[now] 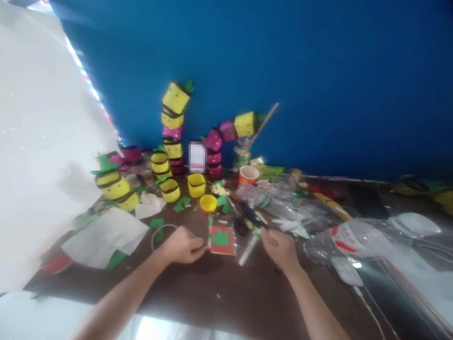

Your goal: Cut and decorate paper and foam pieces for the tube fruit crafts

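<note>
My left hand (186, 245) is closed with curled fingers, just left of a red square (230, 236) that has a green leafy paper cutout (221, 237) on it. Whatever those fingers hold, if anything, is hidden. To the right, my right hand (281, 245) is also closed, its fingertips near a dark-handled tool (254, 215) whose kind is blurred. I cannot make out what it grips. A whitish stick (248, 251) lies between the hands. Behind them stand a small yellow-orange cup (208, 204) and yellow cups with black rims (196, 185).
Stacks of yellow and purple cups (173, 120) lean near the blue wall (283, 71). A white sheet (106, 236) lies at left. Plastic bottles (361, 238), a red paper cup (247, 175) and a cable (371, 309) crowd the right of the brown table (212, 288).
</note>
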The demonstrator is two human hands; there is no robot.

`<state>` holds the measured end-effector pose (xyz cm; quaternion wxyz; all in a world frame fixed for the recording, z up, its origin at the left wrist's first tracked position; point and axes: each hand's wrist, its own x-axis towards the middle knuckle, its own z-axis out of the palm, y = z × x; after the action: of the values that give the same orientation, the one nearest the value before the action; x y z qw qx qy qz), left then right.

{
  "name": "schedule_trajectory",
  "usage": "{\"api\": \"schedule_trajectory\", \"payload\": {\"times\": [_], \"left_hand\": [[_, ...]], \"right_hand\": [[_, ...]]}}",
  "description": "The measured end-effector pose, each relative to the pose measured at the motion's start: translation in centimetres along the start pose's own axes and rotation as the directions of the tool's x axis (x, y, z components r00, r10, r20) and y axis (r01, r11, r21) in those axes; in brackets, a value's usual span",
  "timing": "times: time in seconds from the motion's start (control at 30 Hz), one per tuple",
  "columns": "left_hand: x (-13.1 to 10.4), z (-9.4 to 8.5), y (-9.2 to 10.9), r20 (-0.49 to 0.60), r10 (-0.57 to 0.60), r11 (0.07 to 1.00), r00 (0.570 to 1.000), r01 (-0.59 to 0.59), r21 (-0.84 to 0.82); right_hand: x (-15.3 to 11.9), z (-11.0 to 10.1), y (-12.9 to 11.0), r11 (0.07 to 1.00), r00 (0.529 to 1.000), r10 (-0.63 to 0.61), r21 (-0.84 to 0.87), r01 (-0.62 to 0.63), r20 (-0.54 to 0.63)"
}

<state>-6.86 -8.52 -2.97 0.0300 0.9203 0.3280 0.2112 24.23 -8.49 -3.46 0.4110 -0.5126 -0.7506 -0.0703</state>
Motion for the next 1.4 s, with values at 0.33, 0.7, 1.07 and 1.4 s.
{"api": "schedule_trajectory", "payload": {"times": [0.33,0.7,1.07,1.4], "left_hand": [[0.8,-0.7,1.0,0.012,-0.029,0.998,1.000,0.028,0.051],[1.8,-4.4,1.2,0.021,-0.263,0.958,0.964,0.259,0.121],[-2.9,-7.4,2.0,0.298,-0.538,0.843,0.789,0.510,0.172],[1.6,-5.9,3.9,0.328,-0.358,0.824,0.874,0.461,-0.330]], "right_hand": [[0.4,-0.8,0.5,1.000,0.999,-0.014,-0.022,0.015,0.038],[0.7,-1.0,0.1,0.997,0.991,-0.072,0.019,0.070,0.114],[0.9,-1.3,-1.5,0.979,0.968,-0.196,0.086,0.184,0.160],[1.9,-0.5,-6.5,0.936,0.974,-0.184,0.328,0.132,0.132]]}}
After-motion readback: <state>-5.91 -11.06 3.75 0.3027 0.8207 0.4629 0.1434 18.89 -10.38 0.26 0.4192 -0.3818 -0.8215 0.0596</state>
